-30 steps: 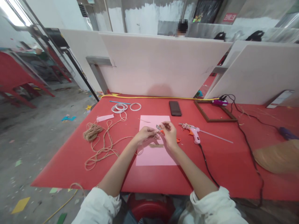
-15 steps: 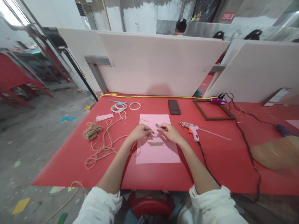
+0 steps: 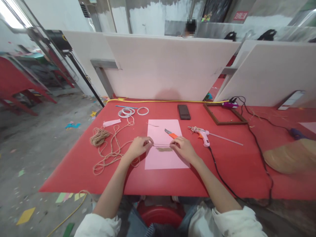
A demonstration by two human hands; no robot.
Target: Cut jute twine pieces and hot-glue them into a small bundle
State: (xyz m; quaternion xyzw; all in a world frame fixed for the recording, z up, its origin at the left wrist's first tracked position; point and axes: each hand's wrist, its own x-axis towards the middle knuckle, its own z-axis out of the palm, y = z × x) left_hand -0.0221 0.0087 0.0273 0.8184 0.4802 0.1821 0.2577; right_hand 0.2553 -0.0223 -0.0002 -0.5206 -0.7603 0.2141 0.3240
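Note:
A pink paper sheet lies on the red table. My left hand and my right hand each pinch one end of a short length of jute twine pulled straight across the sheet. Just below it, short twine pieces lie side by side on the paper. An orange utility knife rests on the sheet beyond my right hand. Loose jute twine and a small coil trail left of my left hand.
A pink hot glue gun with a black cord lies to the right. A wooden frame, a dark phone, white rings and a yellow cable sit at the back, below white partitions. A tan object lies far right.
The orange knife has left my right hand and now lies on the paper. Both hands dropped onto the sheet and drew a piece of twine straight between them.

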